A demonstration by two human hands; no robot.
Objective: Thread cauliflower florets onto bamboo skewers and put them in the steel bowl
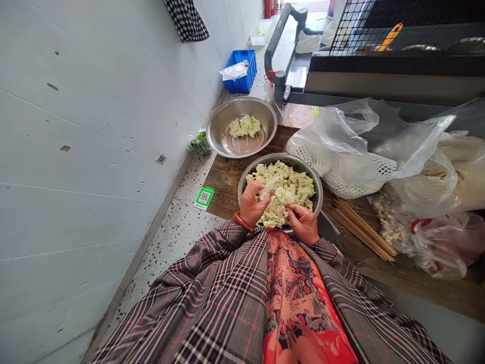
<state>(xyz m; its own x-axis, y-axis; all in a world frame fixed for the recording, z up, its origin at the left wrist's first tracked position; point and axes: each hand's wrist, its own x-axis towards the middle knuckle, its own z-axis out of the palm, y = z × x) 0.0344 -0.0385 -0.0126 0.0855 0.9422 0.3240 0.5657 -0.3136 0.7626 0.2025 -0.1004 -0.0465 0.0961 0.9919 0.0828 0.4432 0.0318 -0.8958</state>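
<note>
Both hands over a round stainless-steel basin (319,194) heaped with pale green-white cauliflower florets (301,184). Basin sits at the near edge of the dark brown wood-grain table (222,187), toward its left end.

Left hand (250,206), red bangle (244,223) on wrist: fingers curled, thumb and index pinching a cauliflower piece (284,196) just above the heap. Right hand (305,225): thumb and index pressed together at the right side of that same piece; can't tell what's between the tips.

Second, wide stainless basin (217,126) at the table's far left corner: cauliflower clusters (245,126) inside on three thin sticks, stick ends toward the near rim.

Bundle of thin brown wooden sticks (359,230) lies right of the heaped basin, near the table's near edge. Clear plastic bag (333,126) around a white perforated basket (337,177) behind the sticks, more bags to the right. White-and-green QR card (204,197) at the table's left edge.
</note>
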